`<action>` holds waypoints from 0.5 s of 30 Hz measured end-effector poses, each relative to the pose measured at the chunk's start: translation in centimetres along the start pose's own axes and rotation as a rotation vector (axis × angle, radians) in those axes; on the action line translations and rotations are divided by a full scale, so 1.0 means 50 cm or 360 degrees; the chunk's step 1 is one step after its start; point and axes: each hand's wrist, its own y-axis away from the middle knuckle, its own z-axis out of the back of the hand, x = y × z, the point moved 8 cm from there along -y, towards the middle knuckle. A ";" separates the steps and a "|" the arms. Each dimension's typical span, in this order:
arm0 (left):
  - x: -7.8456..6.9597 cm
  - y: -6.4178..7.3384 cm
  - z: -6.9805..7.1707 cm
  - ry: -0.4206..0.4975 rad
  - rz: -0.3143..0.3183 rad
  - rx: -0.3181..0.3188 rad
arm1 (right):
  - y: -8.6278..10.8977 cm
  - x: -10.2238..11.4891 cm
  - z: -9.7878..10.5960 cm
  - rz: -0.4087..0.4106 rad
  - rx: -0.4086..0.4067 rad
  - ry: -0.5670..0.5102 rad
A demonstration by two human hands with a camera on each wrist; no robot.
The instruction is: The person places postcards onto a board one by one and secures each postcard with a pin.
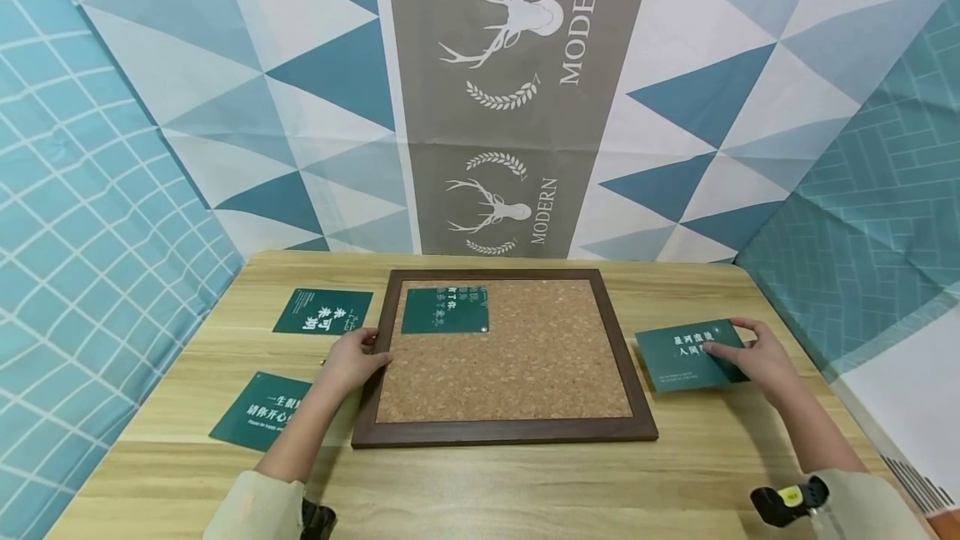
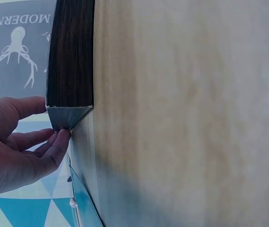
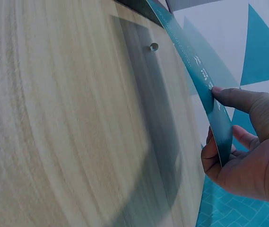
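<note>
A cork board [image 1: 510,373] with a dark brown frame lies on the wooden table. My left hand [image 1: 354,362] grips the frame's left side, thumb on top and fingers against the outer edge, as the left wrist view [image 2: 23,146] also shows. A green card [image 1: 678,361] with white writing is pinched between my right thumb and fingers, just right of the board. Its edge is lifted off the table, and in the right wrist view the card [image 3: 205,90] bends slightly above its shadow. My right hand [image 3: 252,142] touches only this card.
Another green card [image 1: 444,311] lies on the cork's upper left, with a small pale dot at its corner. Two more cards, an upper one [image 1: 322,312] and a lower one [image 1: 262,411], lie left of the board. A small round clear object [image 3: 153,47] sits on the table.
</note>
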 end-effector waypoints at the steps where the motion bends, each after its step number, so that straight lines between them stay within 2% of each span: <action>1: 0.000 0.000 0.000 -0.0001 0.0000 0.0001 | -0.001 0.002 -0.001 0.0000 -0.0002 -0.0003; 15: 0.005 -0.001 -0.001 -0.0006 0.0005 -0.0010 | -0.015 0.023 -0.011 0.0039 -0.0061 -0.0026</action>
